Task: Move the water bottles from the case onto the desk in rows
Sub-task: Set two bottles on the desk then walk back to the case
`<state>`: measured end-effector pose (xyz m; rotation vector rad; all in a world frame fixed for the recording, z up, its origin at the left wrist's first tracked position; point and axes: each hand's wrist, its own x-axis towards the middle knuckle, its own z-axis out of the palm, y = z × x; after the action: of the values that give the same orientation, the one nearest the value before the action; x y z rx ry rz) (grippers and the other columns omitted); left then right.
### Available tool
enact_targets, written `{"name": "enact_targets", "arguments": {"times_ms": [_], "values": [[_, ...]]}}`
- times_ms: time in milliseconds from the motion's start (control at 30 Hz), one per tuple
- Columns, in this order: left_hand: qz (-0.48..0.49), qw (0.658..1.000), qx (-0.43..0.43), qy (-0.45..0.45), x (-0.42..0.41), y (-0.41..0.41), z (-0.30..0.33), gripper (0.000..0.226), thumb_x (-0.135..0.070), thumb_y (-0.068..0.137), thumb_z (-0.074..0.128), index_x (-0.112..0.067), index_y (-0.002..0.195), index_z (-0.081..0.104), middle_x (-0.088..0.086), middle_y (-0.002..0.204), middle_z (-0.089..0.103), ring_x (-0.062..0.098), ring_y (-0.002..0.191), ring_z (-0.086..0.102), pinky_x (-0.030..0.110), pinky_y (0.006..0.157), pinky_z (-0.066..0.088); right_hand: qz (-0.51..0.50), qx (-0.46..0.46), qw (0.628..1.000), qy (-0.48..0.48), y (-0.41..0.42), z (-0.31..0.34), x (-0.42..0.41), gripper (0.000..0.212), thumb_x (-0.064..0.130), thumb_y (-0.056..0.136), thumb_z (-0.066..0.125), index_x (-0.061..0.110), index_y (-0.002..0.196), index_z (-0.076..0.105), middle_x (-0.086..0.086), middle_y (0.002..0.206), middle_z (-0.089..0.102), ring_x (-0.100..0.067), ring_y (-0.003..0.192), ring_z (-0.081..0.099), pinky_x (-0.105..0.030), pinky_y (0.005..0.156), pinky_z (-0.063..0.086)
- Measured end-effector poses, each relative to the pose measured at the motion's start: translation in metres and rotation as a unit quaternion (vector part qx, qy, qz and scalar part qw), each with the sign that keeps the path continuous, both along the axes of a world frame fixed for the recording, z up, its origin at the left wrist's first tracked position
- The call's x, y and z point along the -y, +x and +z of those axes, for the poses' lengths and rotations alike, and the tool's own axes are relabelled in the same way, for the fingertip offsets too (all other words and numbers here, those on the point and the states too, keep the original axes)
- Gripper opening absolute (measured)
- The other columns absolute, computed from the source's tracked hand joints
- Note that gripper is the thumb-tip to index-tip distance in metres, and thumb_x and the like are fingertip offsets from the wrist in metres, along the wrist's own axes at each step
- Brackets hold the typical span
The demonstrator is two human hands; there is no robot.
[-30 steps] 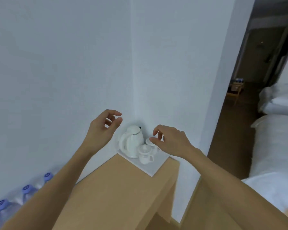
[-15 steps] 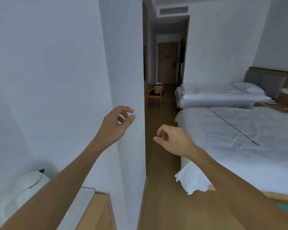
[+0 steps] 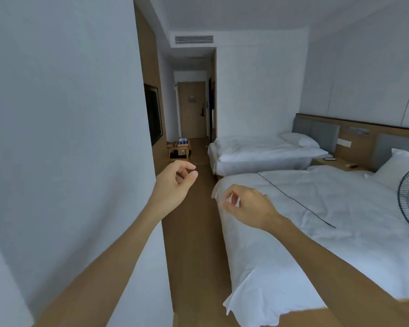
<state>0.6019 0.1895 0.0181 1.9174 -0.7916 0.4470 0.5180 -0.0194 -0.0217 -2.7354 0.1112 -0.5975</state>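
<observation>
Hotel room, twin beds (image 3: 269, 152), entry door (image 3: 192, 109)

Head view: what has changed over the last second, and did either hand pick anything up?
The view has swung right, away from the desk corner with the kettle and bottles, which are gone from sight. It now looks down the wooden floor past the near bed toward the door. Nothing was taken or let go. The left hand and right hand stay raised, empty, fingers loosely curled.

Left hand (image 3: 172, 185), right hand (image 3: 248, 206): bare, no gloves, rings or watch. Both forearms bare; no sleeve visible.
</observation>
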Motion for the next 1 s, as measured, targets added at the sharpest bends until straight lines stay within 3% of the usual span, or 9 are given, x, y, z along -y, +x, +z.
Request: {"name": "enact_targets", "arguments": {"times_ms": [100, 400, 633, 1000], "values": [[-0.006, 1.000, 0.004, 0.002, 0.028, 0.050, 0.002, 0.011, -0.039, 0.093, 0.058, -0.041, 0.104, 0.059, -0.019, 0.092, 0.058, 0.009, 0.086, 0.062, 0.018, 0.065, 0.053, -0.016, -0.002, 1.000, 0.004, 0.044, 0.006, 0.033, 0.025, 0.062, 0.088, 0.050, 0.041, 0.100, 0.052, 0.020, 0.087, 0.056, 0.001, 0.074, 0.054, -0.028, 0.070, 0.041], [0.005, 0.999, 0.022, 0.045, 0.116, 0.201, 0.017, 0.012, -0.046, 0.093, 0.056, -0.045, 0.105, 0.058, -0.019, 0.092, 0.059, 0.005, 0.082, 0.062, 0.018, 0.062, 0.052, -0.004, 0.018, 1.000, -0.002, 0.193, 0.011, 0.132, 0.022, 0.059, 0.090, 0.051, 0.040, 0.101, 0.050, 0.017, 0.090, 0.058, 0.000, 0.073, 0.054, -0.028, 0.071, 0.042], [0.037, 0.999, 0.009, 0.033, 0.176, 0.312, 0.048, 0.018, -0.042, 0.094, 0.055, -0.037, 0.110, 0.060, -0.013, 0.098, 0.061, 0.010, 0.087, 0.063, 0.036, 0.077, 0.057, 0.032, 0.027, 0.999, -0.017, 0.315, 0.031, 0.206, 0.025, 0.059, 0.090, 0.051, 0.038, 0.102, 0.054, 0.016, 0.091, 0.060, -0.001, 0.072, 0.055, -0.025, 0.065, 0.042], [0.045, 0.998, 0.013, 0.039, 0.238, 0.475, 0.040, 0.011, -0.045, 0.093, 0.055, -0.046, 0.103, 0.059, -0.016, 0.100, 0.061, 0.007, 0.087, 0.062, 0.035, 0.077, 0.057, 0.042, 0.019, 0.999, 0.001, 0.495, 0.025, 0.275, 0.020, 0.058, 0.091, 0.052, 0.040, 0.099, 0.051, 0.018, 0.087, 0.058, -0.001, 0.078, 0.054, -0.025, 0.069, 0.042]]}}
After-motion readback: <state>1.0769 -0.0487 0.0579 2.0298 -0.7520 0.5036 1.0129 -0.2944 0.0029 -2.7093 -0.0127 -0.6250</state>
